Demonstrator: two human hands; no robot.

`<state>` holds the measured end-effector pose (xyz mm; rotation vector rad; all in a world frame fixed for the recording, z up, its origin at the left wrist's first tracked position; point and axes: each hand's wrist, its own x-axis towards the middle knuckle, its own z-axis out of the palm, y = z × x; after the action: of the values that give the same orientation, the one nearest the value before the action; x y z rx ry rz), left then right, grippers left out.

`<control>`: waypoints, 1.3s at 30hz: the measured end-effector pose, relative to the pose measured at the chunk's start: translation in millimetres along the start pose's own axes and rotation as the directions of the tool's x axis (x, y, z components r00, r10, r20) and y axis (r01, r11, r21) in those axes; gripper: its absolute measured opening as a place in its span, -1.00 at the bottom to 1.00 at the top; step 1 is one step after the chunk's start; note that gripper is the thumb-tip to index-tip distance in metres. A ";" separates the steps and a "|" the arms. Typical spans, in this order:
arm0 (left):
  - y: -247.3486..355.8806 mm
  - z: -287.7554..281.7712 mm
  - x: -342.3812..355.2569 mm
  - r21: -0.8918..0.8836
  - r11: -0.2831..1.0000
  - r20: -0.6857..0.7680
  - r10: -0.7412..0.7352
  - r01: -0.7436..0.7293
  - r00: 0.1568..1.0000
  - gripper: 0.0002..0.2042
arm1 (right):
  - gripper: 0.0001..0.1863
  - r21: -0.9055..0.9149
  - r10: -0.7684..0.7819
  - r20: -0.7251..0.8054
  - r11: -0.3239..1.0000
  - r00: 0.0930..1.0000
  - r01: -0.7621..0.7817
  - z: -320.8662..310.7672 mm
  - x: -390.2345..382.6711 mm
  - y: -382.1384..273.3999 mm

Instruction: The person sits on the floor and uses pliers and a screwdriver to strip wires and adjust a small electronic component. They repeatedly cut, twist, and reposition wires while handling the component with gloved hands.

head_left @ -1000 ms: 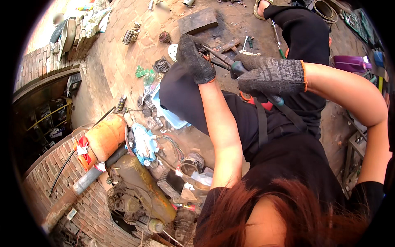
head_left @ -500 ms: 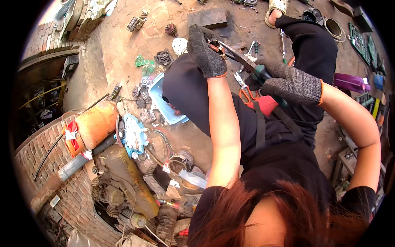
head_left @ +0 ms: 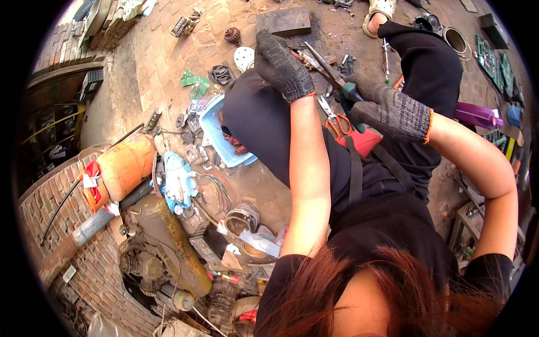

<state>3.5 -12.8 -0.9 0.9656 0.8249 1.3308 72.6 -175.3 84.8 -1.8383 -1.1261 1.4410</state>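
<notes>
Grey-black knit gloves with orange cuffs cover both hands. My left hand (head_left: 283, 66) is curled round a small part with copper-coloured windings (head_left: 297, 55), most of it hidden behind the fingers. My right hand (head_left: 387, 106) grips long-bladed shears (head_left: 331, 70) by their dark green handles. Their blades stand apart and point up and left, close to the copper part beside my left fingers. Below the shears, orange-handled scissors (head_left: 338, 123) lie by a red patch (head_left: 364, 141) at my lap.
A dark metal block (head_left: 283, 21) lies ahead on the brick floor. By my left knee stands a light blue basin (head_left: 212, 124). Farther left are an orange gas cylinder (head_left: 128, 168) and piled scrap. A purple container (head_left: 477, 114) and green tool case (head_left: 489, 63) are at right.
The shears' blades have spread apart and drawn back from the copper part. My right hand has shifted slightly left and down; my left hand stays near the same spot, still curled round the part.
</notes>
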 end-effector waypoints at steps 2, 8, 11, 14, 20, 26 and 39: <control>-1.5 -3.9 1.3 0.047 0.999 0.018 0.016 -0.017 1.000 -0.59 | -0.46 -0.002 0.038 0.008 0.999 0.999 -0.038 -1.4 0.8 -3.5; 8.7 3.2 -8.1 0.106 0.994 0.048 0.016 -0.021 0.999 -0.57 | -0.57 -0.279 -0.324 -0.289 0.929 0.901 0.244 20.5 12.8 24.8; 6.2 4.5 -7.5 0.057 0.998 -0.015 0.025 -0.024 1.000 -0.57 | -0.43 -0.256 -0.121 -0.154 0.964 0.981 0.078 16.6 15.5 7.5; 9.2 9.0 -10.6 0.050 0.999 -0.031 -0.005 0.006 1.000 -0.54 | -0.49 -0.282 -0.167 -0.197 0.953 0.966 0.108 29.6 23.1 14.6; 10.1 3.4 -8.0 0.058 0.953 -0.032 -0.296 0.297 0.955 -0.57 | -0.48 -0.388 -0.211 -0.246 0.916 0.946 0.103 32.9 24.6 10.1; -2.7 -2.7 -8.5 -0.079 0.890 -0.033 -0.452 0.448 0.892 -0.64 | -0.38 -0.362 -0.205 -0.254 0.926 0.945 0.104 37.2 30.3 14.3; -28.7 -13.3 -2.1 -0.049 0.989 0.036 -0.139 0.141 0.990 -0.70 | -0.63 0.398 0.049 0.035 0.916 0.998 -0.059 30.1 15.3 -1.7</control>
<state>2.6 -13.3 -32.6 0.8707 0.8154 1.2068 44.5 -163.6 70.0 -1.5746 -0.7254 1.5918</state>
